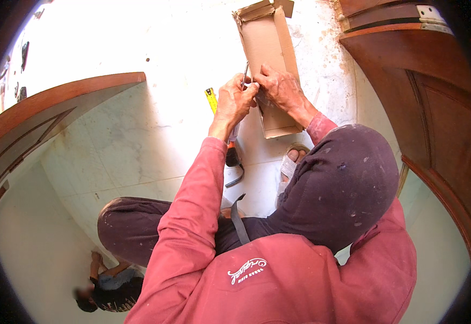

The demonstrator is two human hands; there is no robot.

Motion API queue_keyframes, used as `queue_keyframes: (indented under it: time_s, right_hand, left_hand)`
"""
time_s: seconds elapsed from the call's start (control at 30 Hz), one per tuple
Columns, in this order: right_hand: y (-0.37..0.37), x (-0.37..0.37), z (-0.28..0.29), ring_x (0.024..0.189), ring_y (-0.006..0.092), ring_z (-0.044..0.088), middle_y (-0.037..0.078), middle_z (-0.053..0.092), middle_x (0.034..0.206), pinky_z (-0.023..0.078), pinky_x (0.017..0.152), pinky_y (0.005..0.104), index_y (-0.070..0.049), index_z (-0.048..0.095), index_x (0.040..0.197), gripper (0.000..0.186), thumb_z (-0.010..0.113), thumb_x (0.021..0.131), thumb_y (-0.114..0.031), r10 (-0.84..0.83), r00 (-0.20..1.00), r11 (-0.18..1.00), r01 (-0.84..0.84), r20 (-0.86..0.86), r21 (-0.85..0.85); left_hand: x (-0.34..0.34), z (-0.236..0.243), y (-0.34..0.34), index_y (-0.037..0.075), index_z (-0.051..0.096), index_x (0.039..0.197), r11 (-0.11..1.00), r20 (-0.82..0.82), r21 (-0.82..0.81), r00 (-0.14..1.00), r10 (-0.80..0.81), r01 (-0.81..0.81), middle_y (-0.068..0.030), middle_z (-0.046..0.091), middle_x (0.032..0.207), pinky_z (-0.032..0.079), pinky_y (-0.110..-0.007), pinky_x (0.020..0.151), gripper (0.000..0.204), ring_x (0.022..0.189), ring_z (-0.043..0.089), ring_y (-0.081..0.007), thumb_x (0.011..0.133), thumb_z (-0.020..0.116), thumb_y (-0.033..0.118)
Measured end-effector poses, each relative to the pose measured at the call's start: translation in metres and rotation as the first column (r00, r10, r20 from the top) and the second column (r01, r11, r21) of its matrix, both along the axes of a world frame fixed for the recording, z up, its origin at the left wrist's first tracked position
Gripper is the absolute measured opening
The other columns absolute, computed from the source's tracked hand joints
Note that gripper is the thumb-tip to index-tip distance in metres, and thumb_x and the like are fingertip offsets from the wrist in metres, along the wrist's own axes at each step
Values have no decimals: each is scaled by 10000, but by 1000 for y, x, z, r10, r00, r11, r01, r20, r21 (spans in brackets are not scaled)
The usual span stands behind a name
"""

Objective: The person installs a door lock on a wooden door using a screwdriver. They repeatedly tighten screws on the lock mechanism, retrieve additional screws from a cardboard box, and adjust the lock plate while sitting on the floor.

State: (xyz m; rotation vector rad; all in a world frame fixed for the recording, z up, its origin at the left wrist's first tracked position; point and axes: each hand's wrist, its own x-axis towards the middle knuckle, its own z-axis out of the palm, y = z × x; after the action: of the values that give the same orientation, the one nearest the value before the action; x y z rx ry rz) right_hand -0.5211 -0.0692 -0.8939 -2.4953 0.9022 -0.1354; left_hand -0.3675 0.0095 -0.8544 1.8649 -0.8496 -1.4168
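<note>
My left hand [236,98] is closed around a thin dark metal rod [245,74] that sticks up past its fingers; the rest of the rod is hidden in the grip. Right beside it, my right hand [283,90] has thumb and fingers pinched together against the left fingertips. Whatever they pinch is too small to tell. Both hands are over the near left edge of an open, shallow cardboard box [268,46] with torn flaps at its far end. Left of my left wrist lies a yellow tape measure blade [210,100].
An orange and black object [232,155] with a dark strap lies on the pale tiled floor [122,156] near my feet. Brown wooden door panels stand at left [63,100] and right [429,75]. Another person [114,286] is at lower left.
</note>
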Motion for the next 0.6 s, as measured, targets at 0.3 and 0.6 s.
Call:
queue_keyframes:
  time_s: [0.3, 0.6]
  right_hand:
    - [-16, 0, 35, 744, 169, 658, 58, 674, 901, 539, 674, 312, -50, 697, 980, 107, 682, 921, -138, -545, 782, 770, 325, 302, 549]
    - [-95, 47, 199, 824, 64, 593, -15, 672, 925, 502, 712, 227, -81, 705, 1048, 116, 698, 948, -139, -229, 791, 781, -199, 568, 592]
  left_hand:
    - [18, 20, -12, -17, 554, 1158, 989, 105, -56, 984, 144, -139, -87, 650, 829, 469, -249, 456, 467, 595, 626, -112, 957, 677, 386]
    - [51, 138, -37, 189, 283, 1538, 701, -548, -451, 791, 271, -553, -106, 575, 1012, 516, -236, 465, 516, 663, 592, -121, 1066, 491, 213]
